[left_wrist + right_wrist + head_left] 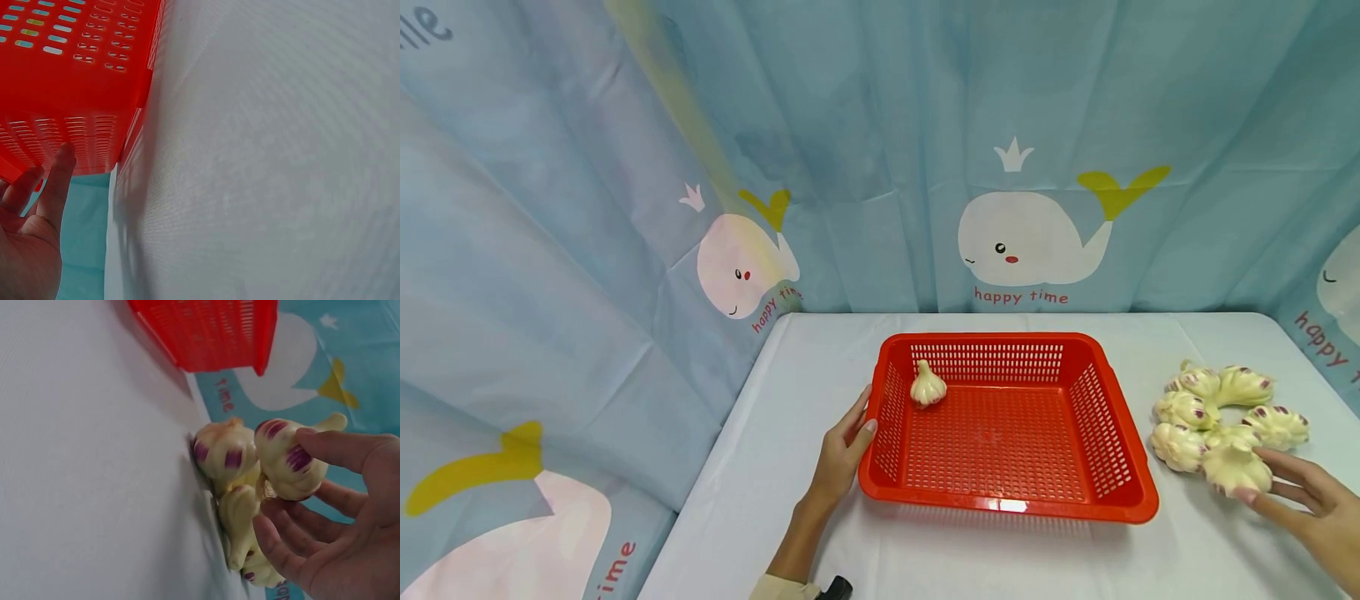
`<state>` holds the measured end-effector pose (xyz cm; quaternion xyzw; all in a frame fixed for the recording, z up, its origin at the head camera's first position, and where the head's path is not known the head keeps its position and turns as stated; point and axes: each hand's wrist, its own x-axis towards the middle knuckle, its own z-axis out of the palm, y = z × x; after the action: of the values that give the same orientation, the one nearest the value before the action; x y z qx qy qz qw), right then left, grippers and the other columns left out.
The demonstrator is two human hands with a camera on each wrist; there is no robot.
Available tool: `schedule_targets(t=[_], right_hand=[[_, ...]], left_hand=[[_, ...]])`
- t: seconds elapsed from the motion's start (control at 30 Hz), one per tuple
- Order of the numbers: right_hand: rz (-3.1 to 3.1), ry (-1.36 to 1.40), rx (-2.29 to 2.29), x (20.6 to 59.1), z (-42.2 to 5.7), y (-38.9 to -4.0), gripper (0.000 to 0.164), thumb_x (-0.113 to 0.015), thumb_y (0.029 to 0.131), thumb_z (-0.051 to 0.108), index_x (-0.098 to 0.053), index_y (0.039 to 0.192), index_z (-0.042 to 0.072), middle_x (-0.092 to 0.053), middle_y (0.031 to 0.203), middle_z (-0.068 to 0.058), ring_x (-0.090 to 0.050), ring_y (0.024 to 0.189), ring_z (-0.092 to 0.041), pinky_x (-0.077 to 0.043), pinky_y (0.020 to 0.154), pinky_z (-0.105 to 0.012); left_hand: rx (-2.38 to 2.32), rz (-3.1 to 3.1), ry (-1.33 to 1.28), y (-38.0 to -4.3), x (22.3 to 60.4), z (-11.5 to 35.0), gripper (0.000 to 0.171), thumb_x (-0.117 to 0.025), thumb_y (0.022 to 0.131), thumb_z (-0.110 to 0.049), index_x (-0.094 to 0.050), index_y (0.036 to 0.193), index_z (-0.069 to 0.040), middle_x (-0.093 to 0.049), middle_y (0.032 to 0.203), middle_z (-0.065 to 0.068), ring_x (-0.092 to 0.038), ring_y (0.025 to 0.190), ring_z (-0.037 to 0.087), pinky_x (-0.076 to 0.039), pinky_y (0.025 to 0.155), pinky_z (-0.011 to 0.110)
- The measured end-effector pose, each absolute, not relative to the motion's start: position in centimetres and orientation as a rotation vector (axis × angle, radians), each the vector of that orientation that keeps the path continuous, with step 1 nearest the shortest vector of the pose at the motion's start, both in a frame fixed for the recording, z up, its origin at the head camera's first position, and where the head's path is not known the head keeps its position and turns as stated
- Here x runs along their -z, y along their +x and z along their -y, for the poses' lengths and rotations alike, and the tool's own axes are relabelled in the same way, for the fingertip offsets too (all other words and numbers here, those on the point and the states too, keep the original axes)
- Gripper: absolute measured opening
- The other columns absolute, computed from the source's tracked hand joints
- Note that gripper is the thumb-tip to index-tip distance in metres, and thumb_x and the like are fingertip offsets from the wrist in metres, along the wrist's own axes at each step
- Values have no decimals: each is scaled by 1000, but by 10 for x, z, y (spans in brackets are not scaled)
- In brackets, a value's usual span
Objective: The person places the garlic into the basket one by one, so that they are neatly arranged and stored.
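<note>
While touching red basket, lower centre, with straight-fingered left hand, pinches garlic bulb, lower right, with right hand.

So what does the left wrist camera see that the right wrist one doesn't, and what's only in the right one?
Only the left wrist view shows the left hand, up against the red basket.

Only the right wrist view shows the right hand, the garlic bulb it holds, the other garlic bulbs, and red printed lettering.

Both show the red basket, the white table cover and some blue cloth.
</note>
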<state>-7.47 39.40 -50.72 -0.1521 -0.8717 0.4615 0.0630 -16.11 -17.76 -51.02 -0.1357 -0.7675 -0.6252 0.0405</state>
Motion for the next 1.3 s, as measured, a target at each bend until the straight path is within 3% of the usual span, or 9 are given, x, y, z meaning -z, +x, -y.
schedule_targets(t=[0.07,0.23,0.37,0.47,0.6,0.8,0.9,1.1,1.3], right_hand=[[2621,-441,-1391,504,-392,-76,68,-77,100,27,-37,148,54,-30,116,47,-36,88,28,-43,63,-2],[2651,-471,-1399,494,-385,-80,80,-74,101,33,-29,167,34,-32,128,41,-36,88,27,-42,63,-4],[2726,-538,-1372,484,-378,-87,90,-71,101,45,-22,171,16,-43,152,10,-33,88,24,-43,61,-8],[2748,-542,-1377,478,-372,-92,94,-70,101,48,-21,170,6,-45,149,-8,-34,86,22,-44,60,-9],[2707,-458,-1397,474,-367,-94,89,-72,101,43,-25,168,6,-47,124,16,-43,84,23,-48,60,-8],[2625,-333,-1462,467,-357,-94,75,-74,102,33,-35,166,24,-50,127,23,-51,89,20,-50,65,-5],[2581,-244,-1512,465,-353,-94,68,-74,102,25,-41,161,31,-48,116,38,-57,90,20,-50,68,-5],[2631,-292,-1463,459,-346,-101,78,-74,102,35,-35,167,18,-46,111,37,-54,88,22,-49,65,-5],[2603,-243,-1467,457,-336,-106,74,-74,101,33,-39,165,23,-49,122,32,-51,94,22,-47,66,-4]], left_hand=[[1916,2345,-427,-161,510,177,57,-55,111,-22,-39,166,-22,-45,166,7,-62,135,34,-60,96,35],[1913,2342,-434,-162,511,177,58,-55,111,-22,-38,166,-22,-44,166,9,-62,134,36,-60,95,36],[1908,2350,-423,-162,511,177,58,-55,111,-21,-38,166,-21,-44,166,8,-62,135,36,-60,95,36],[1917,2350,-416,-161,510,177,58,-55,111,-21,-38,166,-22,-44,166,6,-62,135,35,-60,95,35],[1933,2352,-400,-161,511,177,57,-55,111,-22,-39,166,-24,-45,165,4,-64,134,33,-61,95,35],[1919,2348,-417,-161,511,177,57,-55,111,-22,-39,166,-25,-45,166,6,-64,133,34,-61,94,35],[1912,2348,-419,-161,511,177,57,-55,111,-23,-38,166,-25,-44,166,5,-63,134,33,-61,95,35],[1926,2345,-429,-162,514,178,57,-54,112,-23,-38,166,-24,-45,165,7,-66,129,33,-61,94,33],[1926,2345,-426,-162,511,179,57,-55,112,-24,-38,166,-25,-47,164,7,-68,126,35,-62,93,34]])
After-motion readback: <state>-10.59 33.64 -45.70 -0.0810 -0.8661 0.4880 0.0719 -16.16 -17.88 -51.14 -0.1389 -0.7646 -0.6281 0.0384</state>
